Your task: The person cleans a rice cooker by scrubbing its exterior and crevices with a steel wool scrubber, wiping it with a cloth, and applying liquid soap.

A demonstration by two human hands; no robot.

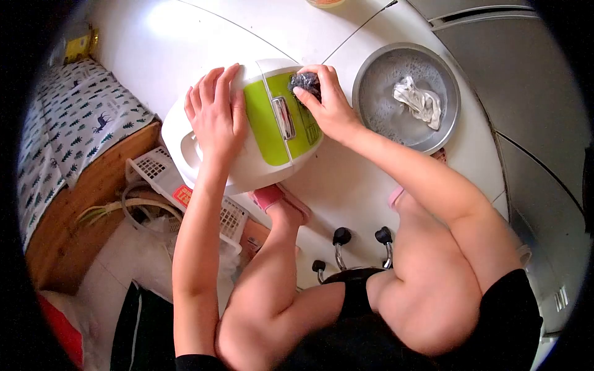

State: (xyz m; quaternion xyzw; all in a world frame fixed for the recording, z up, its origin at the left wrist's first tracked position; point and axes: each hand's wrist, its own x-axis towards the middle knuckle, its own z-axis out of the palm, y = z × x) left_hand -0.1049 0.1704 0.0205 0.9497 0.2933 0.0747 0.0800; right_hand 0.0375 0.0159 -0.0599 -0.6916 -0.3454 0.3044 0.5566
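Observation:
A white and green rice cooker point(258, 132) with a silver latch point(283, 117) is on the white floor in front of me. My left hand point(218, 117) lies on its white top, fingers stretched out and slightly spread. In my right hand point(328, 105) is a dark, shiny scouring pad point(305, 85), pinched between thumb and fingers and pressed against the green panel near the cooker's far right side. To the right of that hand stands a round metal basin point(365, 65) of soapy water, with a wet whitish cloth point(419, 102) in it.
At left, a patterned cloth point(74, 123) covers a wooden piece of furniture point(93, 216). A white plastic basket point(232, 219) sits beside the cooker. Grey cabinet panels point(526, 80) border the right. Below are my pink slippers point(269, 196) and black stool casters point(341, 235).

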